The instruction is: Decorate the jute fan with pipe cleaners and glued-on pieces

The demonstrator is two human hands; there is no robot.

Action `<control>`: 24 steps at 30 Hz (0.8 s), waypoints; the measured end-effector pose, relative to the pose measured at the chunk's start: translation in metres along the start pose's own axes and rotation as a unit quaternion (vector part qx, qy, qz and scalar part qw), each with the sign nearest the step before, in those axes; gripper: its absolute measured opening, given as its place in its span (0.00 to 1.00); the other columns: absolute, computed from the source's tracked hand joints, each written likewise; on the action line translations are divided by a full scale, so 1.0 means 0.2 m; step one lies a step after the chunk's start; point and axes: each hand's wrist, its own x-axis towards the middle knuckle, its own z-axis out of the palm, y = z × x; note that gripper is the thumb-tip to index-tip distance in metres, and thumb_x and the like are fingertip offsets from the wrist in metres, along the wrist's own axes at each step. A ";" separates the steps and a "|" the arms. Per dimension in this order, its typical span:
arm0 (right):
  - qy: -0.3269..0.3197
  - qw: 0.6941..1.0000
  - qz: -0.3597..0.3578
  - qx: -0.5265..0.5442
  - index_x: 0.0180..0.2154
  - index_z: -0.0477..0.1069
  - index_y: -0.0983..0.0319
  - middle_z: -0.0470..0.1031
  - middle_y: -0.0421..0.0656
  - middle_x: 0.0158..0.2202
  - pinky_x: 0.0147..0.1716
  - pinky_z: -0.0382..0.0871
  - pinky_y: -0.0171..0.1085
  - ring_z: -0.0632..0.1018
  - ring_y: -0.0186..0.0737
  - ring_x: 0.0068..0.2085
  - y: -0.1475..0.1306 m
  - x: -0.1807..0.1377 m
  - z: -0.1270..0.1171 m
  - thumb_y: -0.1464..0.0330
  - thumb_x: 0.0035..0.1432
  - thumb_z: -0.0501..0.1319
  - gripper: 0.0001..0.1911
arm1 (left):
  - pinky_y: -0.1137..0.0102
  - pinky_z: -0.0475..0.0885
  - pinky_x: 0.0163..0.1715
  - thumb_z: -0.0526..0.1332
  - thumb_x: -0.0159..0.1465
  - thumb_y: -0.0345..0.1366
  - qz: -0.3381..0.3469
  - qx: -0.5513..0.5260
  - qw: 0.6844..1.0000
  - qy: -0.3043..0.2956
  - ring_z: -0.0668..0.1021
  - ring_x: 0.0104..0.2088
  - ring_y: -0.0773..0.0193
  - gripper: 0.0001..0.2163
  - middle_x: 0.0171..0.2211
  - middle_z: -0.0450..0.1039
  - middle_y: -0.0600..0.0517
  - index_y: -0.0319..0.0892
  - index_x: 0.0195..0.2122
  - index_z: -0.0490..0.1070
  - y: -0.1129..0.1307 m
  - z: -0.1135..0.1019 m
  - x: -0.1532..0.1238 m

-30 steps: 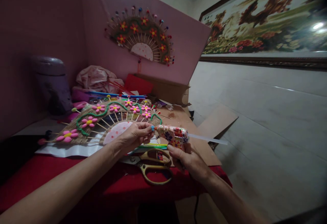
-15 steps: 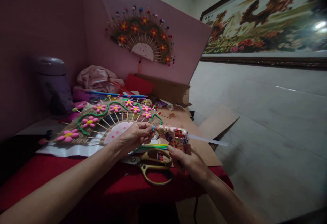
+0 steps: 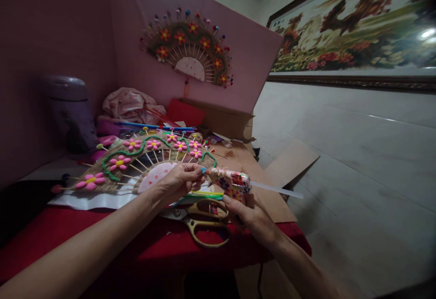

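Near the counter (image 3: 153,244) edge, right hand (image 3: 252,215) grips glue gun (image 3: 232,180), aimed left, long axis crosswise; left hand (image 3: 184,178) pinches blue piece (image 3: 203,171).

Two fans (image 3: 153,175) (image 3: 190,68), one glue gun (image 3: 231,180), one picture (image 3: 334,31)

left forearm (image 3: 102,240): toward 8 o'clock, bare, long, narrows to a slim bare wrist (image 3: 153,200) | left hand (image 3: 175,182): toward 7 o'clock, bare, slender fingers (image 3: 190,167) | right forearm (image 3: 299,259): toward 5 o'clock, bare, tapers, shorter in view, partly shadowed | right hand (image 3: 255,216): toward 5 o'clock, bare, rounded thumb (image 3: 234,204)
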 end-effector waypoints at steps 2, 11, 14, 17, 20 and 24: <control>0.000 1.000 0.002 -0.001 0.22 0.63 0.64 0.59 0.34 0.14 0.14 0.49 0.29 0.58 0.25 0.16 0.00 0.00 0.00 0.54 0.57 0.56 0.21 | 0.78 0.59 0.20 0.71 0.45 0.32 0.003 0.001 1.000 0.001 0.68 0.20 0.73 0.11 0.19 0.70 0.50 0.34 0.20 0.68 0.00 0.00 0.00; -0.010 1.000 -0.008 0.007 0.21 0.60 0.63 0.58 0.35 0.15 0.16 0.50 0.30 0.58 0.26 0.17 -0.02 0.00 0.00 0.54 0.57 0.55 0.22 | 0.78 0.59 0.19 0.71 0.46 0.33 0.000 0.017 1.000 -0.015 0.67 0.18 0.75 0.13 0.20 0.70 0.49 0.34 0.19 0.67 0.00 0.00 0.00; -0.009 1.000 -0.006 -0.005 0.20 0.60 0.63 0.58 0.35 0.15 0.16 0.50 0.30 0.59 0.26 0.17 -0.01 0.00 0.00 0.54 0.57 0.55 0.23 | 0.78 0.58 0.18 0.71 0.46 0.34 -0.002 0.017 1.000 -0.015 0.67 0.18 0.75 0.13 0.20 0.70 0.50 0.34 0.20 0.67 0.00 0.00 0.00; -0.010 1.000 -0.005 -0.002 0.20 0.60 0.63 0.58 0.35 0.15 0.16 0.50 0.30 0.59 0.26 0.17 -0.01 0.00 0.00 0.54 0.57 0.55 0.22 | 0.78 0.58 0.18 0.71 0.45 0.33 -0.010 0.013 1.000 -0.013 0.67 0.19 0.75 0.13 0.20 0.70 0.50 0.34 0.20 0.67 0.00 0.00 0.00; -0.005 1.000 -0.002 0.002 0.21 0.60 0.63 0.58 0.35 0.15 0.16 0.50 0.30 0.59 0.26 0.17 -0.01 0.00 0.00 0.54 0.57 0.55 0.22 | 0.78 0.59 0.19 0.72 0.44 0.32 -0.014 0.003 1.000 -0.009 0.68 0.20 0.74 0.12 0.20 0.70 0.50 0.34 0.21 0.68 0.00 0.00 0.00; 0.006 1.000 0.008 -0.009 0.23 0.63 0.63 0.58 0.35 0.16 0.16 0.51 0.30 0.59 0.26 0.17 0.00 0.00 0.01 0.53 0.57 0.55 0.21 | 0.78 0.61 0.22 0.72 0.44 0.30 -0.022 -0.019 1.000 -0.006 0.70 0.23 0.72 0.11 0.21 0.69 0.51 0.34 0.23 0.69 0.00 -0.01 0.00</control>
